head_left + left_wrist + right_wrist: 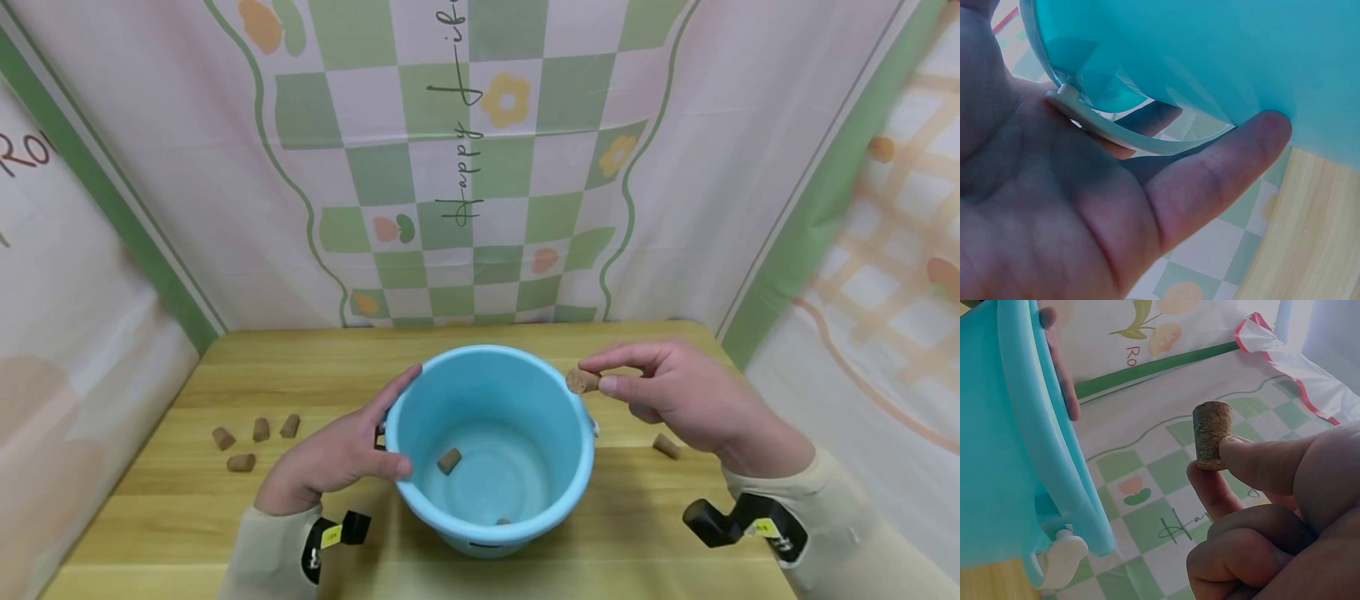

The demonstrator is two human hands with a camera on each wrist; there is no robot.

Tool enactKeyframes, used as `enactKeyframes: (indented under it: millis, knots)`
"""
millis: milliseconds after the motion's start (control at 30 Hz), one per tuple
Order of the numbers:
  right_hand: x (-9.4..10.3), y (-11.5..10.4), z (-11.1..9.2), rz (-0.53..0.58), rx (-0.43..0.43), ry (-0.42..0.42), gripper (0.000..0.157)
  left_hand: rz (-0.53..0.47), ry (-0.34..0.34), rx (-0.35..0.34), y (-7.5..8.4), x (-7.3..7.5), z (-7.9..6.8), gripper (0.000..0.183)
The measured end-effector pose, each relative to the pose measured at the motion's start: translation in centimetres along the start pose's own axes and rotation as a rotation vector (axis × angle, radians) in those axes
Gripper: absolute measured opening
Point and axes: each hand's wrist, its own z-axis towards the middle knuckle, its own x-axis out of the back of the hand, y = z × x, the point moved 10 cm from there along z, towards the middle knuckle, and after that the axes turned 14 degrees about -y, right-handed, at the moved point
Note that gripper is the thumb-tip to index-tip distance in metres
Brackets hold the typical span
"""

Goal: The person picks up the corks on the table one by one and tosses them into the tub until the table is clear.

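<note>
A person's right hand [686,408] pinches a cork [585,382] narrowly between thumb and fingers, raised beside the right rim of a blue bucket [483,392] and, as the right wrist view shows, apart from it. The left hand [333,450] grips the bucket's left rim, thumb over the edge and fingers against the outer wall, with the pale handle [1135,140] passing by the palm. One loose cork [449,461] lies inside on the bucket's floor; another [503,522] is mostly hidden by the near rim. Four corks [241,462] sit together at left on the wooden table [352,575], and a single cork [666,446] lies at right, below the right hand. On the far checked cloth [510,167], "Happy" reads sideways, the next word cut off; "Ro" shows on the left cloth [82,275]. Yellow labels [331,536] on the wrist straps are too small to read.
</note>
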Motion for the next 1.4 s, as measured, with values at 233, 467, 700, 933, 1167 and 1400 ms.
enactKeyframes:
  millis: [233,467,700,933,1167,1400]
  knots:
    - [-0.4,0.2,0.0,0.005,0.0,-0.016,0.024,0.0,0.0,0.016,-0.2,0.0,0.0,0.1]
    - [-0.9,0.6,0.1,0.01,-0.038,-0.03,0.024,0.019,0.002,0.027,-0.2,0.0,-0.1,0.1]
    - [-1.3,0.8,0.2,-0.021,-0.066,-0.054,0.023,0.038,0.006,0.037,-0.3,0.1,-0.1,0.101]
    - [-1.6,0.9,0.2,-0.037,-0.097,-0.067,0.023,0.021,0.008,0.028,-0.3,0.1,-0.1,0.101]
    - [-2.0,0.9,0.3,0.002,-0.059,-0.1,0.024,0.032,0.005,0.025,-0.3,0.2,-0.1,0.101]
    - [-3.0,0.1,0.4,0.099,0.066,-0.199,0.026,0.052,0.006,0.029,-0.1,0.0,-0.2,0.1]
